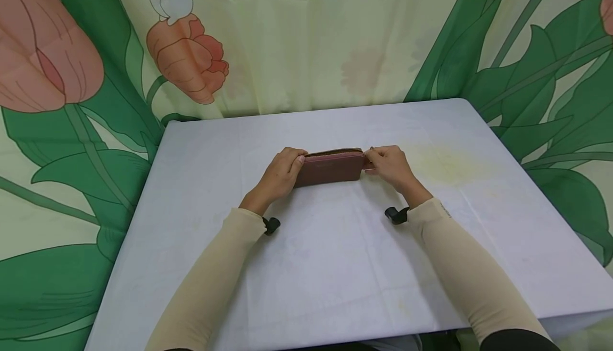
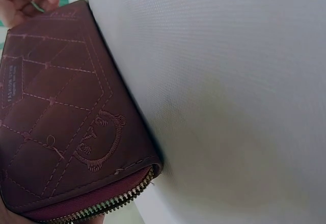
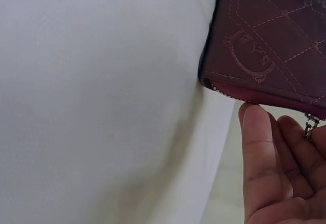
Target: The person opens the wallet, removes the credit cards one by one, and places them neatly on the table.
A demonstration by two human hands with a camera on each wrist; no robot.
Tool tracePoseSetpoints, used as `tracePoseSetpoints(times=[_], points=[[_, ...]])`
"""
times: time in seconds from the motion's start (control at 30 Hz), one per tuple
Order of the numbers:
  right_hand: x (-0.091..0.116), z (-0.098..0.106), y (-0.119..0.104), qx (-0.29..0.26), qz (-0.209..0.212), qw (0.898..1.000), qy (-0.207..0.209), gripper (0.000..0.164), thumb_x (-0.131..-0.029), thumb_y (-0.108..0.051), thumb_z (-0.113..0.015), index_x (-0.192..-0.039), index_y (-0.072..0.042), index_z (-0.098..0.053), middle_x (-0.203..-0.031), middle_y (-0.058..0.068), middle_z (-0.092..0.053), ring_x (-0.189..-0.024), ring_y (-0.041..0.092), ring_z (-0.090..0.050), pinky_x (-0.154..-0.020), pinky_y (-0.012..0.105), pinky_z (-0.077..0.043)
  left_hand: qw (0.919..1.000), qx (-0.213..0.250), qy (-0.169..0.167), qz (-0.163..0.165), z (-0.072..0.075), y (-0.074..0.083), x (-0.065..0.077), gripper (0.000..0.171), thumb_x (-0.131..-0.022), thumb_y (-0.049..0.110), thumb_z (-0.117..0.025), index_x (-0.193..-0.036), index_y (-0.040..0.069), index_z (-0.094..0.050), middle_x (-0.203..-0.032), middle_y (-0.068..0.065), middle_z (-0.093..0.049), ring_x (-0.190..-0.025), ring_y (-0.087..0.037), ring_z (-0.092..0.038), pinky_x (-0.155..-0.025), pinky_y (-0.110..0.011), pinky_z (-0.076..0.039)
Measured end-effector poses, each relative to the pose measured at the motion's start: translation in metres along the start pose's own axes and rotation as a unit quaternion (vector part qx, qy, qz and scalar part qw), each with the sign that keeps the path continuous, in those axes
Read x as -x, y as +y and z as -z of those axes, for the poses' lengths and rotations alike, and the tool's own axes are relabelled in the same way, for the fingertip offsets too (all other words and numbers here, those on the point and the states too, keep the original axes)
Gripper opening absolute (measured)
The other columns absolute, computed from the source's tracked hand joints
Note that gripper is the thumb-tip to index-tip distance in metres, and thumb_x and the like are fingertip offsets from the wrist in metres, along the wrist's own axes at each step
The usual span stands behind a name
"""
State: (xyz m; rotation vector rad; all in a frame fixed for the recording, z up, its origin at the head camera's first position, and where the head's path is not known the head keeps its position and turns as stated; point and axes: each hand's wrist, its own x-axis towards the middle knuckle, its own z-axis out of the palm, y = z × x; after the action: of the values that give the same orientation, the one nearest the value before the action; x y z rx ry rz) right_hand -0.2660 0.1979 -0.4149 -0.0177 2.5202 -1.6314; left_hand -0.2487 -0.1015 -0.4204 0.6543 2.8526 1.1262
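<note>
A dark red-brown zip-around wallet stands upright over the middle of the table, its toothed zipper along the top. Diamond stitching and an embroidered figure mark the wallet's side in the left wrist view. At its left end, my left hand grips the wallet, thumb on the near face. My right hand is at the right end. There its fingers pinch the small metal zipper pull, with one finger extended just beneath the zipper edge. The wallet's contents are hidden.
A white cloth covers the table, with a faint yellowish stain to the right. Behind it hangs a curtain printed with tulips and leaves. Black wrist straps with cameras sit at both sleeve cuffs.
</note>
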Motion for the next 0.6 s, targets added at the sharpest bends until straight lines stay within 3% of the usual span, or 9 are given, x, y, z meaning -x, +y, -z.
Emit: tracePoseSetpoints(times=[0.17, 0.4, 0.6], points=[[0.000, 0.000, 0.002, 0.006, -0.013, 1.000, -0.002, 0.039, -0.108, -0.020, -0.049, -0.115, 0.008, -0.075, -0.117, 0.025, -0.073, -0.103, 0.030, -0.075, -0.084, 0.032, -0.061, 1.0000, 0.002, 0.002, -0.004, 0.000, 0.000, 0.000, 0.042, -0.115, 0.026, -0.034, -0.142, 0.004, -0.058, -0.143, -0.016, -0.057, -0.137, -0.032, -0.049, -0.116, -0.048, -0.036], [0.004, 0.000, -0.002, 0.009, -0.012, 1.000, 0.005, 0.038, -0.109, -0.021, -0.051, -0.109, 0.008, -0.074, -0.105, 0.021, -0.074, -0.085, 0.020, -0.075, -0.076, 0.031, -0.063, 1.0000, 0.000, 0.004, -0.007, 0.000, 0.002, 0.001, 0.042, -0.115, 0.026, -0.035, -0.141, 0.004, -0.059, -0.143, -0.015, -0.057, -0.137, -0.031, -0.050, -0.116, -0.048, -0.036], [0.012, 0.002, -0.012, 0.007, 0.016, 1.000, 0.005, 0.039, -0.111, -0.028, -0.052, -0.114, 0.005, -0.074, -0.113, 0.021, -0.073, -0.091, 0.019, -0.075, -0.076, 0.026, -0.061, 1.0000, -0.006, 0.003, -0.007, 0.001, 0.004, 0.002, 0.041, -0.115, 0.026, -0.036, -0.141, 0.004, -0.059, -0.143, -0.015, -0.057, -0.137, -0.032, -0.049, -0.117, -0.048, -0.035]])
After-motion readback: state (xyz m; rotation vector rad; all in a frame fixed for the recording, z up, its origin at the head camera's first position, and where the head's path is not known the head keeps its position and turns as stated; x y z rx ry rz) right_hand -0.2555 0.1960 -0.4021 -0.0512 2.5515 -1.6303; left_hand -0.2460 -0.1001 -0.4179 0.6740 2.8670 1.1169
